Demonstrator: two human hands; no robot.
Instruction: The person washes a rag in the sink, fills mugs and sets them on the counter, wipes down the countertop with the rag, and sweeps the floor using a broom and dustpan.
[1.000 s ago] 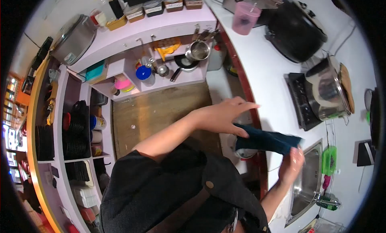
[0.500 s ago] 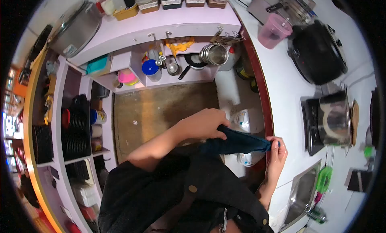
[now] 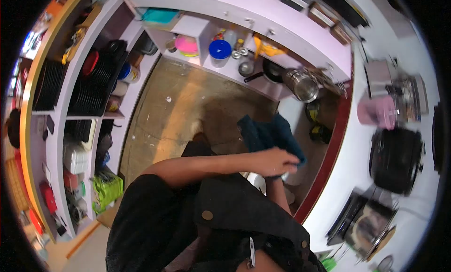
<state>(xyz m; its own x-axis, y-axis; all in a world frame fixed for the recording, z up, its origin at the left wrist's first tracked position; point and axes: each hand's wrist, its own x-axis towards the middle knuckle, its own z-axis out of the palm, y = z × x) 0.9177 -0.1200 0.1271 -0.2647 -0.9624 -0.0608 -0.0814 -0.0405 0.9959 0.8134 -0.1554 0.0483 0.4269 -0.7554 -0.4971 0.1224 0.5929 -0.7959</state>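
Observation:
A dark teal cloth [image 3: 268,133] hangs over the floor in front of my dark apron, its two loose ends spread away from me. Across its near part lies my left hand [image 3: 275,162], with the fingers curled on the fabric. My right hand is mostly hidden beneath the left hand and the cloth; only its forearm [image 3: 278,194] shows clearly, coming up from below.
Shelves with black stacked dishes [image 3: 87,100] stand at the left. Ahead, a low shelf holds a blue-lidded tub [image 3: 220,51] and metal pots [image 3: 303,85]. On the right counter [image 3: 345,178] are a pink pitcher [image 3: 378,111], a black appliance [image 3: 397,160] and a steel pot [image 3: 369,229].
The view has turned toward the left shelves and floor. Both hands have come together, the left now over the right, and the cloth, earlier stretched between them, hangs with loose ends.

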